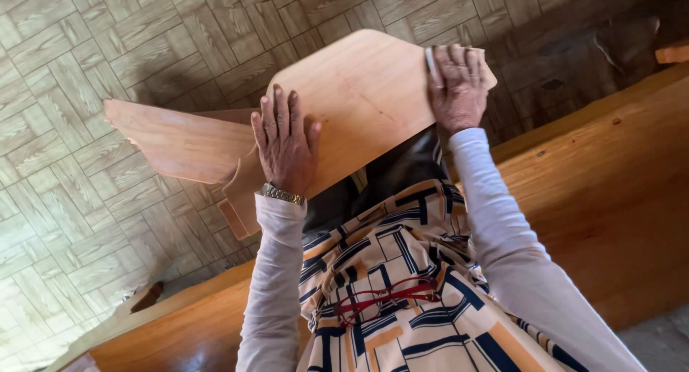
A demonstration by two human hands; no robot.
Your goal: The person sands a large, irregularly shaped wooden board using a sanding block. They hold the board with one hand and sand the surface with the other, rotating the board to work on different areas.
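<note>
A light wooden panel (362, 92) with angled corners rests across my lap, joined to a second, reddish board (179, 138) that sticks out to the left. My left hand (283, 146), a metal watch on its wrist, lies flat on the panel's near edge with fingers spread. At the panel's right end my right hand (456, 85) presses down a small pale sheet (429, 59), its fingers curled over it. Most of the sheet is hidden under that hand.
A thick orange-brown wooden slab (610, 185) runs diagonally from lower left to upper right beside me. Pale parquet-patterned flooring (72, 92) fills the left and top. Red glasses (387, 296) hang on my patterned shirt. A small wood offcut (147, 296) lies by the slab.
</note>
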